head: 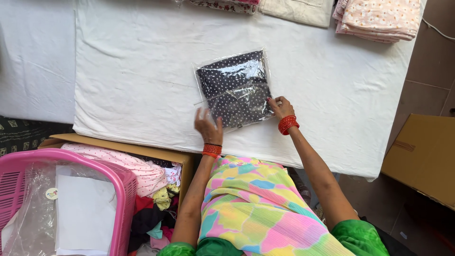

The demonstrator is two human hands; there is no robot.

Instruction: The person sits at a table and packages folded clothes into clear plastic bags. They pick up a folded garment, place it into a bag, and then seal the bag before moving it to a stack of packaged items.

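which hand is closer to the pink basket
Left. The left hand rests on the near left corner of the bagged dark dotted cloth, on the same side as the pink basket. The right hand is at the bag's right edge, farther away.

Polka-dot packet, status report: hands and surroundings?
Left hand open at bagged polka-dot garment's near edge. Right hand pinching its right corner. White sheet around it; folded clothes far edge.

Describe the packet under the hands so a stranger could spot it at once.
Start at the white cloth-covered table. Near its front edge, between the left hand and right hand, lies a clear plastic packet holding dark white-dotted fabric. The folded pale floral fabrics at the far edge are unbagged.
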